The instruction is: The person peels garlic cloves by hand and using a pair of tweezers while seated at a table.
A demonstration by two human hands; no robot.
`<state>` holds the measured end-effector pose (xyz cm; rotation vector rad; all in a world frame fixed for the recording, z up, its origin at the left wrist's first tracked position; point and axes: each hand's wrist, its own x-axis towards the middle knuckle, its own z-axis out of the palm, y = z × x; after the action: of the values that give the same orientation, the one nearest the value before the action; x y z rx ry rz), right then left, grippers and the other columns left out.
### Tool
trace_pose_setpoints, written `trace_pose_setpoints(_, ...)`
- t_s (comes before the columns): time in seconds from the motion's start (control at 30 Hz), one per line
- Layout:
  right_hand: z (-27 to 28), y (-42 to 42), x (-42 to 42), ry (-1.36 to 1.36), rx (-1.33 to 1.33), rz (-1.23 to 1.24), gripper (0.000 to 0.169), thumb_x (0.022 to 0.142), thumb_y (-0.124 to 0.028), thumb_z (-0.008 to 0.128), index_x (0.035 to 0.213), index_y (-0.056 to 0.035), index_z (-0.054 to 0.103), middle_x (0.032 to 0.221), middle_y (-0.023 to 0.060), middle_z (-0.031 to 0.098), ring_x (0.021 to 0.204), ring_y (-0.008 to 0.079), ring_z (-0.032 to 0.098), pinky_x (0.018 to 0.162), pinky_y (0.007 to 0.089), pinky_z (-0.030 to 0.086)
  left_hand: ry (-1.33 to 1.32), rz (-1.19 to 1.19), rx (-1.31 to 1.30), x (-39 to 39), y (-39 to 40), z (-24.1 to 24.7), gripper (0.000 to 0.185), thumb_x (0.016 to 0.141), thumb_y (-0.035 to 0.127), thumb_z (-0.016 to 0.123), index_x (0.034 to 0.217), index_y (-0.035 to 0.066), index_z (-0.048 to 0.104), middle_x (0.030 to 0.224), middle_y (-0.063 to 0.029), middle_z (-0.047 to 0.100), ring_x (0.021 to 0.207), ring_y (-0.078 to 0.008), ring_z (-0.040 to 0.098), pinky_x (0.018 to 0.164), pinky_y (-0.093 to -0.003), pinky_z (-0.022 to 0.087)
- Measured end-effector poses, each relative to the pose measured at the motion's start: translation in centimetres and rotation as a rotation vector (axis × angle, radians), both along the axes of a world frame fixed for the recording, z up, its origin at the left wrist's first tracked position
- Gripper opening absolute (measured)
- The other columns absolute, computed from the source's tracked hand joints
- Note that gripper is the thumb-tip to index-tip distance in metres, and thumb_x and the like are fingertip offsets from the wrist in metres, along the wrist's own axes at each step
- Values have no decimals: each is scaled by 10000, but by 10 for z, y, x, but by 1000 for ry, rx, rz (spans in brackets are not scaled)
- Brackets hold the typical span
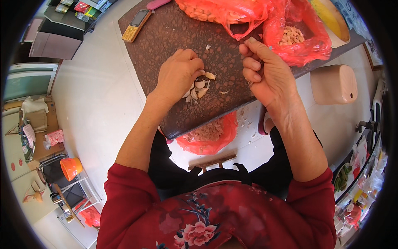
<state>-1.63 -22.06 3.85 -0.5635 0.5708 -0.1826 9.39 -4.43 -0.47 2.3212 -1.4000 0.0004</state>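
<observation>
My left hand (178,73) is over a small heap of unpeeled garlic cloves (200,84) on the dark mottled tabletop (174,34). Its thumb and forefinger pinch a clove at the heap's upper edge. To the right, my right hand (267,68) is raised above the table with its palm turned inward and fingers curled. Whether it holds anything small is unclear. Beyond it lies an open red plastic bag (314,51) with pale cloves (291,35) inside. A second red bag (214,12), filled with similar pieces, rests at the table's far side.
A yellow mobile phone (136,25) lies near the table's left edge. Below the near edge, a red bag (230,130) holds skins, with scraps scattered on the floor. A beige stool (332,84) stands at right. A round container (332,21) sits at the far right.
</observation>
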Motion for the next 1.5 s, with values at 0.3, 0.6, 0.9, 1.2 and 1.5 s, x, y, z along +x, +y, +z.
trace_pose_setpoints(0.3,-1,10,3,18,-97,100,104,834,-75,602,887,-26,527,801,60,562,532,49,388,418,176,266,588,234,-96,-2,5,21,86,790,47,603,839,39,532,761,-35,565,669,-142,543,607,-267,446)
trace_pose_setpoints(0.6,16,38,-5,-142,-700,254,95,808,-33,631,890,12,614,802,35,561,645,45,525,543,158,423,1376,84,-616,-26,20,53,172,852,153,609,899,26,503,748,-65,568,609,-110,514,563,-239,436)
trace_pose_setpoints(0.9,7,43,-1,-577,-1404,20,164,694,43,699,817,-40,629,830,62,569,680,111,570,550,215,467,1612,16,-739,-36,24,59,180,875,184,579,886,29,489,637,-60,539,491,-116,447,460,-239,349)
trace_pose_setpoints(1.2,10,41,-4,-660,-1662,-1,179,659,14,719,803,-66,647,808,62,565,640,147,567,520,233,460,1736,-11,-670,-43,27,61,170,883,170,558,922,17,494,639,-68,533,431,-93,400,395,-239,327)
trace_pose_setpoints(1.5,12,44,-6,-658,-1751,-22,212,637,28,709,809,-80,648,778,55,551,592,135,542,467,233,434,1746,14,-690,-43,30,61,154,869,154,580,902,17,517,626,-69,531,421,-88,388,382,-237,319)
